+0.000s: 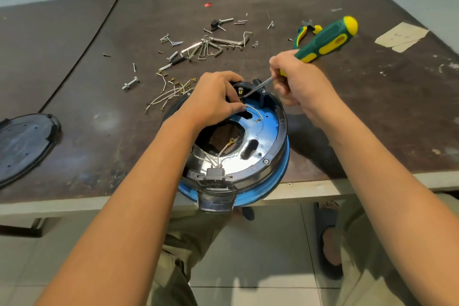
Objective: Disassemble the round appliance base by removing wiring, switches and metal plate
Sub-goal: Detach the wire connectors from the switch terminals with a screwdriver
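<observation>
Left hand point(213, 97) grips base point(273, 156); right hand point(298, 79) holds screwdriver point(327, 40); screws point(171, 41) lie beyond.

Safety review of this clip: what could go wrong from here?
The right hand holds the screwdriver with its tip right beside the left hand; a slip could jab the fingers. The round base overhangs the table edge; prying could tip it off.

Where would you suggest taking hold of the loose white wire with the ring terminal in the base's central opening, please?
I would pinch the white wire just behind its ring terminal, coming from above: that end stands free over the central opening, while the other end runs into the black connector at the near rim.
</observation>
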Demonstrator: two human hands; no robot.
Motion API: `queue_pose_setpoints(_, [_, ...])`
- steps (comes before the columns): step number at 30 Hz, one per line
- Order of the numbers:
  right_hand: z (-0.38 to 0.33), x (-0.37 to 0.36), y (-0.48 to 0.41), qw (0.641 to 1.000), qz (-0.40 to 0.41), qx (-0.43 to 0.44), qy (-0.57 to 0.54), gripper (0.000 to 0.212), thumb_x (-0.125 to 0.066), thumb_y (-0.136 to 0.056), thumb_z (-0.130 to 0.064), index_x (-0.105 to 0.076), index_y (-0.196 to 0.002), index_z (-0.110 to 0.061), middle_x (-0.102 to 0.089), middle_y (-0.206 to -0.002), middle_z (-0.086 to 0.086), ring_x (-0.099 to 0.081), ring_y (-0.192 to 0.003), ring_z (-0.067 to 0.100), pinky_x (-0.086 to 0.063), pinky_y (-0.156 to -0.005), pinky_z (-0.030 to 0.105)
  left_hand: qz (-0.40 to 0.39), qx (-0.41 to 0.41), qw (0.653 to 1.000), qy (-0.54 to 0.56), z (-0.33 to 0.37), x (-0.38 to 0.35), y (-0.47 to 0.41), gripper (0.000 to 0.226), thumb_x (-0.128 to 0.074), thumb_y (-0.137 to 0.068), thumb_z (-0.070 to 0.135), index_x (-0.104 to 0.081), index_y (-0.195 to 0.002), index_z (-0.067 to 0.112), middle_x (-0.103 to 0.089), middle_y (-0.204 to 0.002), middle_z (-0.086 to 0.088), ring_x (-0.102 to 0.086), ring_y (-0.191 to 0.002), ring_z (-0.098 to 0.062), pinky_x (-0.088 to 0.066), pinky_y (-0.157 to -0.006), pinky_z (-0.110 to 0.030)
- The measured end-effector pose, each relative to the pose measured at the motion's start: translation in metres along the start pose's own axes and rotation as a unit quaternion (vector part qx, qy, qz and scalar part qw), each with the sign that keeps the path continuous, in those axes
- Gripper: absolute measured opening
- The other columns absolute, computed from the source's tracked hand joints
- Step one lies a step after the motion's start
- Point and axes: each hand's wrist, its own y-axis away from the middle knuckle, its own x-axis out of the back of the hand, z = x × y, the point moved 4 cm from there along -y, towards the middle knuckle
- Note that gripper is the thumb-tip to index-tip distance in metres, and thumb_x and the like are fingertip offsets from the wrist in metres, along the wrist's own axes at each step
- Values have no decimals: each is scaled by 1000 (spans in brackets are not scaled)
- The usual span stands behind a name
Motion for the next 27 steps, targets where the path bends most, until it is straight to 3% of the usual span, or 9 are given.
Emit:
queue_pose_setpoints(22, [-3,-4,-24,994,-87,-48,37,30,-50,-92,-20,-44,-62,-19,-30,-49,2,-16,-35,13,-17,-41,14,2,9,1000,5,-3,-4,1,7,-81,-80,19,-83,-85,14,-66,-126,4,-61,-105,-15,-46,-93,-30])
queue_pose_setpoints(27, [-2,1,-17,996,-81,6,27,30,-53,-89,-17,-45,-60,-17,-34,-49,6,-20,-38,17,-19,-44,18,-2,21,1000,3,-1,-4,2,7,-81,-81,19,-83,-86,15,-65,-129,4,-60,-110,-16,-46,-95,-30])
